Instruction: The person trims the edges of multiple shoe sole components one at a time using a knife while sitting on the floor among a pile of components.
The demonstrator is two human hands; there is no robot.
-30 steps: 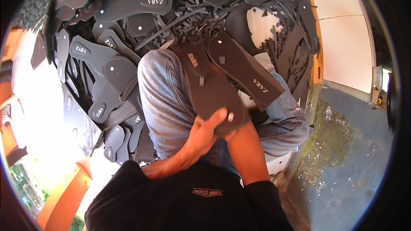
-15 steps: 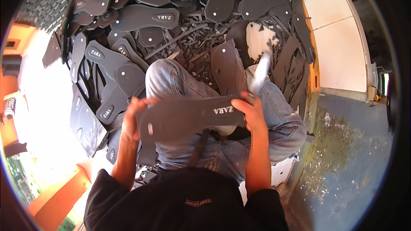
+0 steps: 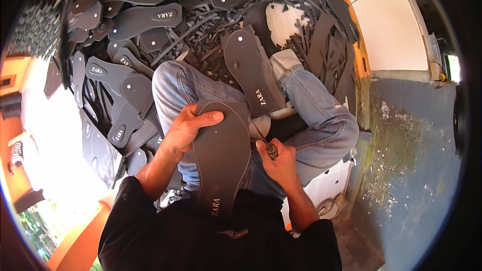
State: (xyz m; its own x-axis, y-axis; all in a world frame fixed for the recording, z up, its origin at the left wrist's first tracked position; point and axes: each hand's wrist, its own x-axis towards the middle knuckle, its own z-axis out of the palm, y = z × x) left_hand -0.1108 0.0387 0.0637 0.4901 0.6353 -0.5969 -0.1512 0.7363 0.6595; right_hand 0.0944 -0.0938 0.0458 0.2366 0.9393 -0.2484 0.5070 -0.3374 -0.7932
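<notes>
My left hand [image 3: 190, 129] grips the far left edge of a dark grey shoe-sole blank [image 3: 221, 145], thumb flat on its face. The blank stands tilted over my lap, wide end away from me, narrow end against my shirt. A curved outline runs inside its edge. My right hand [image 3: 281, 164] is closed round the dark handle of a knife [image 3: 271, 150], close to the blank's right edge. The knife's narrow blade points up and left; I cannot tell whether it touches the blank. Another sole blank [image 3: 251, 70] rests just beyond, between my legs.
Many dark sole blanks [image 3: 145, 22] lie piled ahead and to the left. Small dark offcuts [image 3: 201, 37] are heaped among them, with long strips [image 3: 321, 45] at the right. A low wall [image 3: 389, 25] and a blue-grey floor [image 3: 416, 155] are on the right.
The blank has turned from lying crosswise between both hands to pointing lengthwise toward me. My right hand has let go of it and moved nearer my body with the knife.
</notes>
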